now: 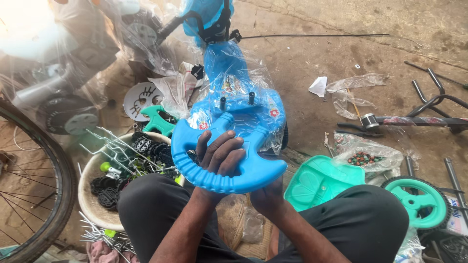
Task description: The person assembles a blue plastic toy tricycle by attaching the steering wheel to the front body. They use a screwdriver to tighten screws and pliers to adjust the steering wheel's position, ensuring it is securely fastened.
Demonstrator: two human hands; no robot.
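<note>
Left hand: the left hand (pixel 220 157) lies spread over the top face of the blue curved plastic backrest (pixel 222 163), fingers pressed flat on it and pointing away from the person, gripping it from above.
Right hand: the right hand (pixel 265 197) sits under the backrest's right end, mostly hidden by it; it seems to hold the piece from below, though the fingers cannot be seen.
Backrest: held up between the person's knees, just in front of the blue seat body (pixel 239 104), which is wrapped in clear plastic film; two short dark pegs (pixel 237 100) stand up from the seat just beyond the backrest.
Left side: a pale bowl (pixel 92 195) on the floor holds black pedals and metal spokes; a bicycle wheel (pixel 34 190) with a black tyre stands at the far left.
Right side: a teal plastic seat panel (pixel 319 180) lies beside the right knee, a small teal wheel (pixel 419 199) near it, and a clear bag of small parts (pixel 363 156) just behind.
Floor: bare, dusty concrete floor (pixel 312 58) with dark metal tubes (pixel 434 100) lying at the far right.
</note>
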